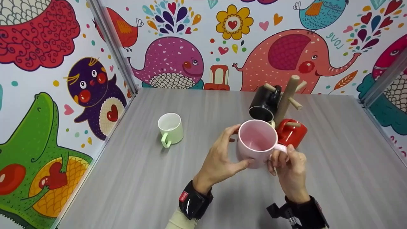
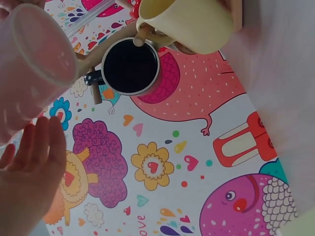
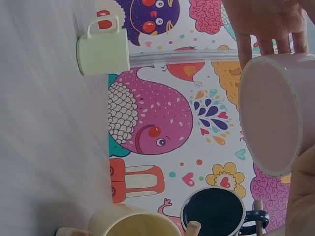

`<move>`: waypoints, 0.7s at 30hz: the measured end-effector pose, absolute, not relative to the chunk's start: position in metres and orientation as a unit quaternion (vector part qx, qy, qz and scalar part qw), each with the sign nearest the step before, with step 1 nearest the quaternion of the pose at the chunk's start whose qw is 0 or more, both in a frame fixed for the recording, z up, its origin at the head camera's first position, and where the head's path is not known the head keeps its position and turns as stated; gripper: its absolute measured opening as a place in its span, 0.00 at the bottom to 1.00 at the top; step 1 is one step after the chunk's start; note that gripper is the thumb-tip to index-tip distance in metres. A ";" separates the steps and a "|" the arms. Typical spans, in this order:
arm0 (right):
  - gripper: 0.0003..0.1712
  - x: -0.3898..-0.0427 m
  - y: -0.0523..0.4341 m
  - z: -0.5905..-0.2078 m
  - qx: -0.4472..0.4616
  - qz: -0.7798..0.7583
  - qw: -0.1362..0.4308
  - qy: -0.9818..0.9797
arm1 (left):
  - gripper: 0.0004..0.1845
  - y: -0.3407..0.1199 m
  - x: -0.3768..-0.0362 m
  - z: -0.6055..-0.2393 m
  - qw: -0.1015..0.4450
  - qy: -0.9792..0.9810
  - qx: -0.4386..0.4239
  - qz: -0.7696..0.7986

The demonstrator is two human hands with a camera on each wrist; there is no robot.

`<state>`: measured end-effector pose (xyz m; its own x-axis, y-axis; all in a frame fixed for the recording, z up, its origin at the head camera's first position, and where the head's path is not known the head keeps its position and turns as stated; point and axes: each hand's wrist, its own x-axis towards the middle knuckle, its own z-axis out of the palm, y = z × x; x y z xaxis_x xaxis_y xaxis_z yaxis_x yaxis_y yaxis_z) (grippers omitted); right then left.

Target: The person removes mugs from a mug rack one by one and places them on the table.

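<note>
Fingers (image 1: 237,165) of the left hand (image 1: 219,160) spread around the far and near wall of the pink mug (image 1: 257,141), thumb low on its side, cupping rather than squeezing. Fingers of the right hand (image 1: 291,165) curled and pinched on the mug's handle at its right side. Mug held up off the grey tabletop (image 1: 190,178), tilted so its open mouth faces the head camera, just in front of the wooden mug tree (image 1: 286,101). Probably glazed ceramic: stiff, smooth and likely slippery, of some weight, and liable to chip or break if dropped or knocked against a peg; handle the surest hold, with a second palm steadying the body. Hanging on the tree's pegs, a black mug (image 1: 264,103) and a red mug (image 1: 292,132); from the wrist views, a pale yellow mug (image 2: 189,22) there as well. Well apart to the left, a light green mug (image 1: 170,128) upright on the tabletop. Around it all, cartoon-animal printed walls (image 1: 178,60).
</note>
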<state>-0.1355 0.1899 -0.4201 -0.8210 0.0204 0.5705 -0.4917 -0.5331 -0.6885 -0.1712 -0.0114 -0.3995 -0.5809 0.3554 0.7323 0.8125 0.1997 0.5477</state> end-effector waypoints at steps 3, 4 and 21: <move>0.29 -0.135 0.189 -0.421 0.263 0.835 0.150 -0.461 | 0.46 -0.011 -0.172 -0.400 0.226 -0.739 -0.397 -0.495; 0.29 -0.136 0.188 -0.421 0.266 0.835 0.149 -0.458 | 0.46 -0.011 -0.172 -0.400 0.223 -0.740 -0.397 -0.496; 0.28 -0.135 0.180 -0.425 0.273 0.833 0.125 -0.465 | 0.55 -0.012 -0.171 -0.403 0.195 -0.747 -0.382 -0.508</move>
